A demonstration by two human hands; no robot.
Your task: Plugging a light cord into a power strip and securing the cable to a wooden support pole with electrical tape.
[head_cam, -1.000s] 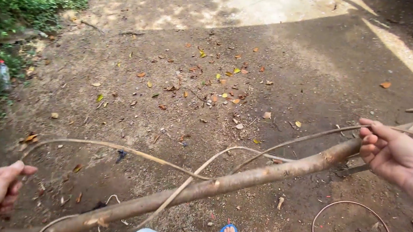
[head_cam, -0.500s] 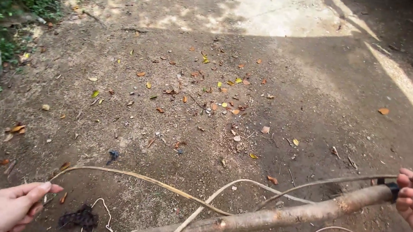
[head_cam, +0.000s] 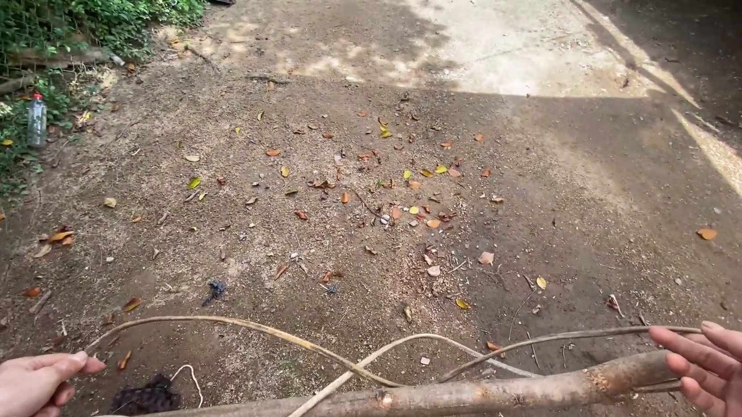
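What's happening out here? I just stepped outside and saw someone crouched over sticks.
A person stands over a long bare branch lying across a dirt yard strewn with fallen leaves. Their right hand is open beside the branch's thicker end, fingers spread, gripping nothing. Their left hand is near thin pale vines that loop over the branch.

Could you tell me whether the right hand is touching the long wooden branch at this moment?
Cannot tell. In the head view the open right hand overlaps the end of the wooden branch, fingers spread, but neither contact nor a gap shows plainly.
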